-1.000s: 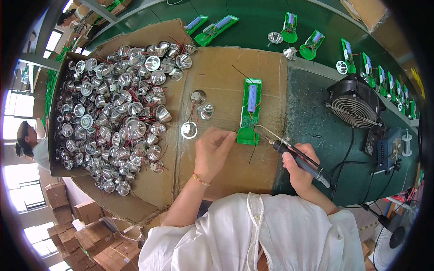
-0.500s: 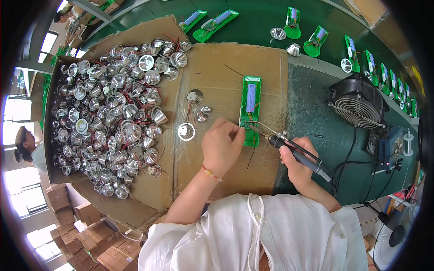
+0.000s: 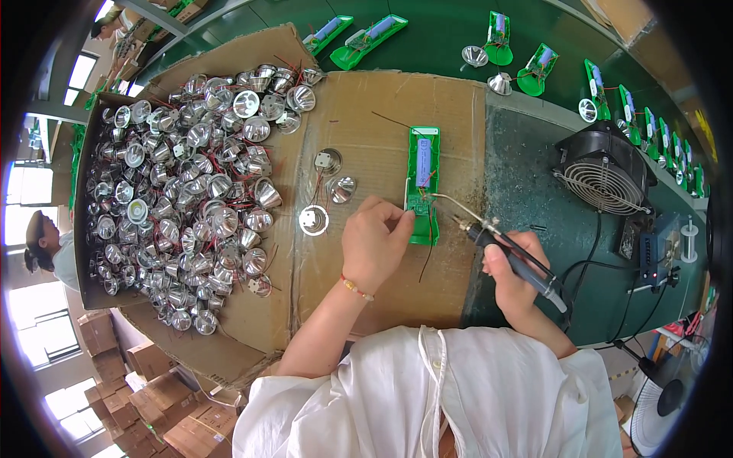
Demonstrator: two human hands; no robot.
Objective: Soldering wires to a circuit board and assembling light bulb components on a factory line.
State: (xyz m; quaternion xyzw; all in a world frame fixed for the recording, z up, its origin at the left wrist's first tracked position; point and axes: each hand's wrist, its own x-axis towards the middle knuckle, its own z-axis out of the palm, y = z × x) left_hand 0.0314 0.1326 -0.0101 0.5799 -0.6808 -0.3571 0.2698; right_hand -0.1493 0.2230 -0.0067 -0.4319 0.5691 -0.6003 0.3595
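Note:
A long green plastic lamp housing point(image 3: 420, 236) lies upright in the picture on a cardboard sheet. In it sit a lilac battery cell point(image 3: 424, 162) and a small green circuit board point(image 3: 418, 203); thin dark wires stick out at both ends. My left hand point(image 3: 374, 243) is closed in a pinch at the housing's left edge, beside the board; its fingertips are partly hidden. My right hand point(image 3: 515, 276) grips a soldering iron point(image 3: 496, 248) with a thin curved metal tube fixed along it. The iron's tip is right of the housing, while the tube's end reaches over the board.
Left stands a cardboard box point(image 3: 93, 287) heaped with silvery reflector cups point(image 3: 200, 183). Several loose reflectors point(image 3: 341, 189) lie left of the housing. A black fan point(image 3: 603, 172) and a blue-grey device point(image 3: 658, 252) with cables stand right. More green housings point(image 3: 370, 42) line the far side.
My right hand has drawn the soldering iron slightly right, and its tip has come away from the circuit board. My left hand keeps its pinch at the housing's edge.

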